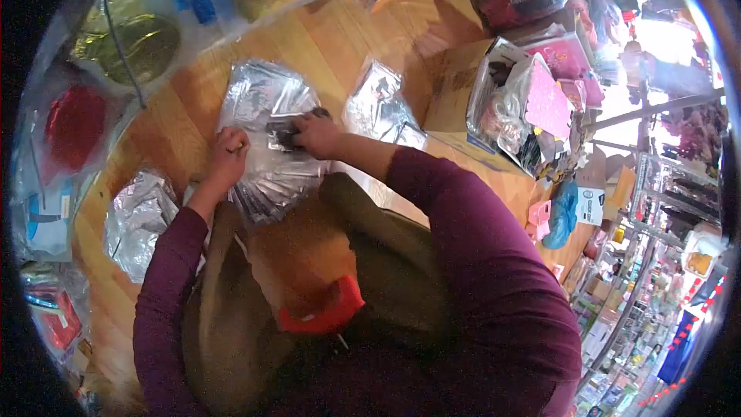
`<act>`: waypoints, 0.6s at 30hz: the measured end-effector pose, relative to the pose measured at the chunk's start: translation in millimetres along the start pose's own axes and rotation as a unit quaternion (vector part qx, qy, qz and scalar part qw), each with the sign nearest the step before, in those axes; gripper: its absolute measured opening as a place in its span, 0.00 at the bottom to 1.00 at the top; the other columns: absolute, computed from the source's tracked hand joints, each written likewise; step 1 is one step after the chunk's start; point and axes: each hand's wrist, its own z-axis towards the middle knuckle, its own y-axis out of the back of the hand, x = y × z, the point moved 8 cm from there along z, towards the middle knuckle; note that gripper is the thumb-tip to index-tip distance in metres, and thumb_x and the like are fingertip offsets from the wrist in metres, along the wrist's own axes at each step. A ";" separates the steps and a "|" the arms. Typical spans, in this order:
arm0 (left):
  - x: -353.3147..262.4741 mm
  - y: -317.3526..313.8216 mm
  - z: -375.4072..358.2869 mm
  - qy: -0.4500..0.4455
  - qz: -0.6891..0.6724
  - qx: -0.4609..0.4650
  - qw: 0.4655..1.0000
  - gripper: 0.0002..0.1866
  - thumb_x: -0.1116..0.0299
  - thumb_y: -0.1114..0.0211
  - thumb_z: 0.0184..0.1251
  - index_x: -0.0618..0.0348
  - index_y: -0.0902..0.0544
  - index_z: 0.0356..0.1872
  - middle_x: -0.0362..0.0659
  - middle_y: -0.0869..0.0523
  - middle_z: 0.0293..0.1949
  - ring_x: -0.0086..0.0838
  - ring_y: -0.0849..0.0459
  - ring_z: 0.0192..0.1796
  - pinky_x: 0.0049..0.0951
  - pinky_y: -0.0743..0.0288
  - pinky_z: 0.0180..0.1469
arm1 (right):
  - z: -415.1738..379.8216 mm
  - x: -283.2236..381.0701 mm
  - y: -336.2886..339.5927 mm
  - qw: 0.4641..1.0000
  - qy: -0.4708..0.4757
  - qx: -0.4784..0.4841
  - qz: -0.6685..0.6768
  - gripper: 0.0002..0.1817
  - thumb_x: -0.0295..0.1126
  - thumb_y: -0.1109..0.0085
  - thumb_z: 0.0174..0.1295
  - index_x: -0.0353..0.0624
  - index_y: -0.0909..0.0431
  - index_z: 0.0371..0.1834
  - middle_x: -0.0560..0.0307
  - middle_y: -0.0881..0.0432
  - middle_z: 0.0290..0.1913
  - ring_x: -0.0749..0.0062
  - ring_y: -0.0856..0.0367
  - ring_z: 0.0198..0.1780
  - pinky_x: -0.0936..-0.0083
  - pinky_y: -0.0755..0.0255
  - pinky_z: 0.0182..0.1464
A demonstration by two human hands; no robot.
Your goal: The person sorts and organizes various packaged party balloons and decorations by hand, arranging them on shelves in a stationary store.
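we look down over our own maroon sleeves at a wooden floor (332,46) strewn with packets. our left hand (230,151) is curled into a loose fist, its knuckles resting on the left part of a spread pile of silvery foil packets (266,100) that lies on the floor in the middle of the scene; we cannot tell whether the fist pinches a packet edge or only presses down. our right hand (315,135) lies just beside it, to the right, fingers bent and closed over a small dark object (282,136) that sits on top of the same pile, between the two hands; what that object is we cannot make out. the pile fans out from far to near, its near edge running under our wrists and touching the olive cloth (386,247) on our lap. a second bundle of foil packets (382,108) lies to the right of the right hand, apart from the main pile, and a third one (137,220) lies to the near left, beside our left forearm. far left there is a gold foil piece (135,42) in clear wrap, with a red one (75,123) nearer. to the right a cardboard box (451,100) holds bagged goods, pink packets (552,96) among them. something red (328,309) hangs close under the camera.
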 end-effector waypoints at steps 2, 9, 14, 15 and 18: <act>3.5 2.5 -0.6 0.018 -0.031 0.003 0.999 0.05 0.76 0.43 0.47 0.60 0.30 0.26 0.47 0.30 0.31 0.43 0.29 0.38 0.36 0.36 0.40 | -6.8 -5.3 8.2 1.000 -0.009 0.013 0.000 0.13 0.33 0.52 0.48 0.54 0.24 0.38 0.47 0.29 0.40 0.54 0.29 0.45 0.58 0.31 0.42; 16.1 -2.3 -9.9 0.023 0.009 -0.021 0.999 0.06 0.72 0.44 0.51 0.57 0.26 0.32 0.50 0.28 0.35 0.45 0.29 0.40 0.40 0.36 0.44 | 58.8 41.4 69.0 0.979 0.071 -0.185 0.050 0.09 0.31 0.46 0.39 0.44 0.23 0.27 0.51 0.30 0.31 0.57 0.30 0.39 0.65 0.34 0.43; 16.7 -2.0 -11.2 -0.028 -0.033 -0.025 0.999 0.06 0.71 0.46 0.53 0.60 0.24 0.31 0.48 0.26 0.35 0.44 0.28 0.41 0.39 0.35 0.46 | 74.9 36.7 -6.9 0.995 0.030 -0.073 0.069 0.11 0.36 0.51 0.46 0.46 0.22 0.30 0.47 0.30 0.41 0.53 0.33 0.47 0.62 0.35 0.48; 6.9 -4.4 -13.6 -0.121 0.026 -0.023 0.992 0.06 0.71 0.46 0.53 0.60 0.25 0.30 0.48 0.26 0.35 0.43 0.28 0.41 0.38 0.35 0.46 | 58.7 41.0 -2.6 0.996 0.070 -0.050 -0.022 0.11 0.36 0.50 0.45 0.45 0.22 0.30 0.47 0.29 0.40 0.53 0.31 0.45 0.61 0.36 0.48; 8.6 -1.3 -16.1 -0.046 -0.018 -0.009 0.999 0.06 0.70 0.45 0.54 0.61 0.25 0.30 0.47 0.25 0.35 0.41 0.28 0.41 0.36 0.35 0.47 | 17.9 4.0 -3.6 0.998 0.042 -0.007 -0.041 0.14 0.42 0.47 0.46 0.43 0.22 0.28 0.45 0.25 0.35 0.55 0.29 0.41 0.60 0.38 0.45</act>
